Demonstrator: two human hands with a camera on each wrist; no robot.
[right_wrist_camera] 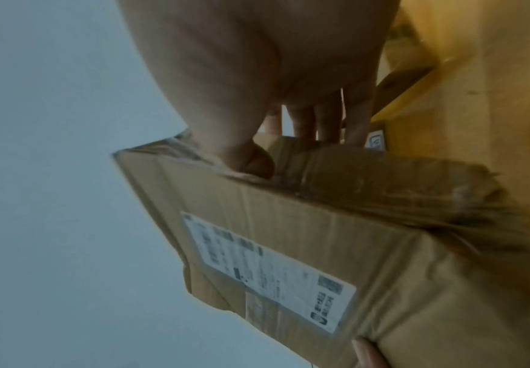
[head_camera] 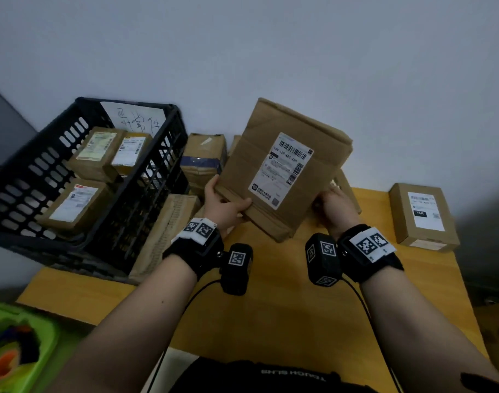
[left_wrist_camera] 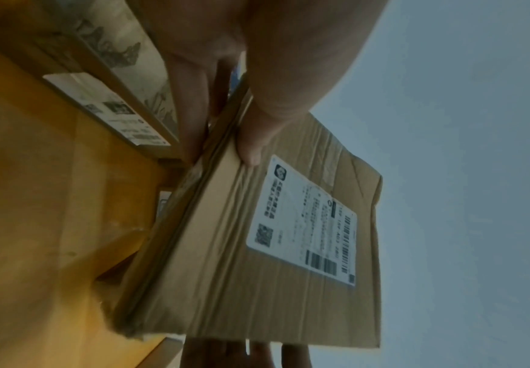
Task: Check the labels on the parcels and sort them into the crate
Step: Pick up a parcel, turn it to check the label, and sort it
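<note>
A flat brown cardboard parcel (head_camera: 285, 165) is held up, tilted, above the yellow table (head_camera: 271, 307), its white shipping label (head_camera: 282, 170) facing me. My left hand (head_camera: 225, 204) grips its lower left corner, thumb on the front face, fingers behind. My right hand (head_camera: 334, 207) grips the lower right edge. The left wrist view shows the parcel (left_wrist_camera: 257, 249) and its label (left_wrist_camera: 304, 224) under my thumb (left_wrist_camera: 257, 139). In the right wrist view my thumb (right_wrist_camera: 247, 159) presses on the parcel (right_wrist_camera: 288, 236). A black slatted crate (head_camera: 29, 171) at the left holds three labelled boxes.
Several brown parcels (head_camera: 202, 158) lie between the crate and the wall, one long box (head_camera: 168, 228) leaning by the crate. A small labelled box (head_camera: 424, 217) sits at the table's right. A green object (head_camera: 18, 347) is at the lower left.
</note>
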